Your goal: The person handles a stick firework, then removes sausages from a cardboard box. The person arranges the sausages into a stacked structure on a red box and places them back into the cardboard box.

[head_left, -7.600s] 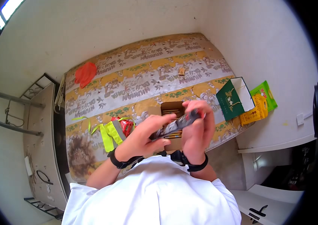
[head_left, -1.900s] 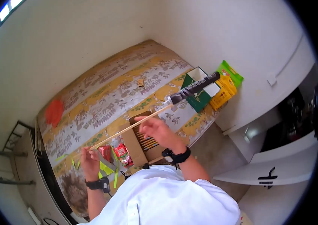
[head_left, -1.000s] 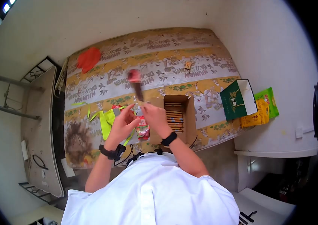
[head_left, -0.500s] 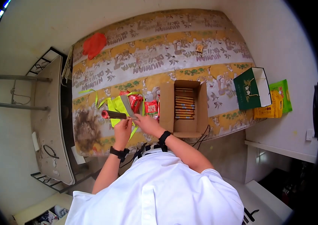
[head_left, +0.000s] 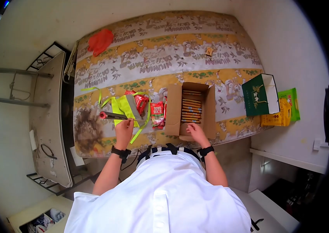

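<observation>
My left hand (head_left: pixel 124 131) is closed on a dark tube with a red round end (head_left: pixel 113 115), held over a yellow-green and grey cloth bag (head_left: pixel 127 105) with loose straps. My right hand (head_left: pixel 196 131) is at the near end of an open cardboard box (head_left: pixel 174 112), fingers curled; whether anything is in them I cannot make out. A row of flat orange-brown packets (head_left: pixel 191 105) fills part of the box. Between bag and box lies a red packet (head_left: pixel 157 113). Another red packet (head_left: pixel 141 101) lies partly under the bag.
A dark green gift bag (head_left: pixel 255 95) stands to the right, beside yellow (head_left: pixel 278 116) and green packages (head_left: pixel 293 101). An orange-red cloth or bag (head_left: pixel 100 41) lies at the far left of the patterned mattress (head_left: pixel 149 58). A small tan packet (head_left: pixel 209 51) lies toward the back.
My right hand has left the dark tube beside my left hand and moved right to the box's near end. My left hand still holds the tube, which has shifted slightly left and turned.
</observation>
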The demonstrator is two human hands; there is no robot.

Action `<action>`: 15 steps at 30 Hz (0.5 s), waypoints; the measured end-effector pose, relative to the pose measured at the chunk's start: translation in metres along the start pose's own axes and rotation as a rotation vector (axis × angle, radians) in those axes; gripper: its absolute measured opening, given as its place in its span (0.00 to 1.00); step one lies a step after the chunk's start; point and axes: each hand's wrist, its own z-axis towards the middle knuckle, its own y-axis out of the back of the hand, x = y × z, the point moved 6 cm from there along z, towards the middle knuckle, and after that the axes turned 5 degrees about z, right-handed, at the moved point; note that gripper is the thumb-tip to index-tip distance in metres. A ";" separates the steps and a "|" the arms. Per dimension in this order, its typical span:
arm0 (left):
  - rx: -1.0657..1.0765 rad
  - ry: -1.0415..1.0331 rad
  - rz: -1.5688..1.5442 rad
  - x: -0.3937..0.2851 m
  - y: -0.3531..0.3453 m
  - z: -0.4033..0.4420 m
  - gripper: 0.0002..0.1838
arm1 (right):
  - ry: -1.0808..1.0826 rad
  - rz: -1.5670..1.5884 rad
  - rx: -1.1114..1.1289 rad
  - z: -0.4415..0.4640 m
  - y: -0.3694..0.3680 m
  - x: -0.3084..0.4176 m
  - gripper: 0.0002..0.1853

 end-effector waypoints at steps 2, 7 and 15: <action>0.058 0.045 0.005 0.004 -0.006 0.001 0.11 | -0.069 -0.045 -0.060 -0.010 0.010 -0.007 0.17; 0.044 -0.051 0.041 -0.002 -0.014 0.002 0.12 | -0.023 -0.174 -0.137 -0.011 0.008 -0.045 0.16; 0.021 -0.051 0.143 -0.003 -0.012 0.011 0.11 | 0.025 -0.819 -0.128 -0.006 -0.019 -0.066 0.20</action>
